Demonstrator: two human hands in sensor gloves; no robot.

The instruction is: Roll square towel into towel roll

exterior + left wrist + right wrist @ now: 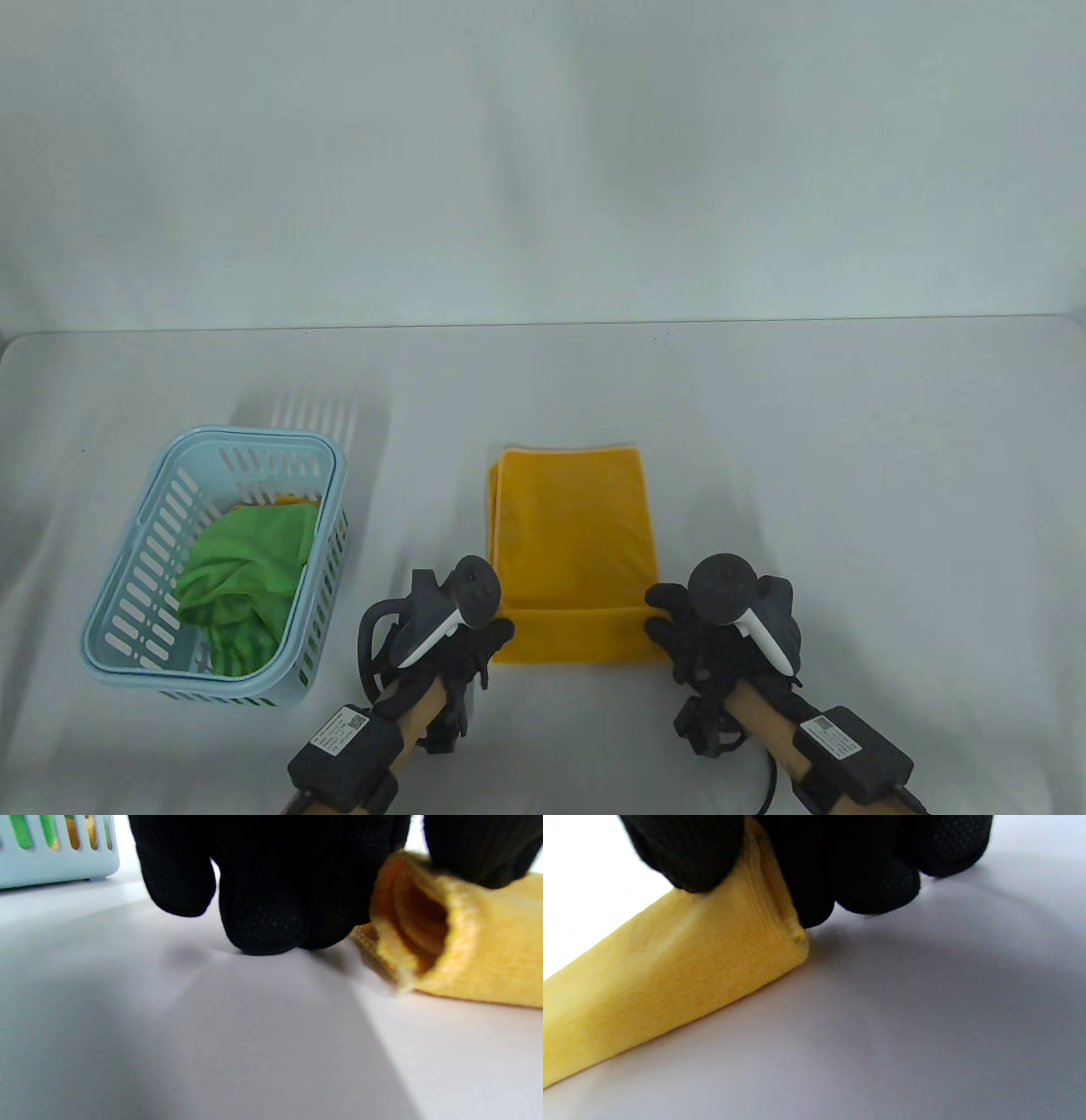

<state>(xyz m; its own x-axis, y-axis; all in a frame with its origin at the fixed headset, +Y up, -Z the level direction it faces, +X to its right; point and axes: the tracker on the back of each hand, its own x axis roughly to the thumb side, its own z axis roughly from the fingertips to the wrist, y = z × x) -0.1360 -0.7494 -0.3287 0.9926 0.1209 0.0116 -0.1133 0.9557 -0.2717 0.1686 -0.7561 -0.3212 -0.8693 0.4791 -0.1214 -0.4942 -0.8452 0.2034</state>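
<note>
A yellow towel (573, 535) lies folded on the white table, its near end turned over into a short roll (577, 635). My left hand (492, 635) grips the roll's left end; the left wrist view shows the roll's open end (420, 929) with a finger on top of it. My right hand (660, 624) grips the roll's right end; the right wrist view shows fingers (687, 853) pinching that end of the towel (712, 955).
A light blue slotted basket (153, 526) stands at the left of the table with a green cloth (246, 569) and something orange inside. It also shows in the left wrist view (55, 861). The table's far edge (543, 325) runs behind.
</note>
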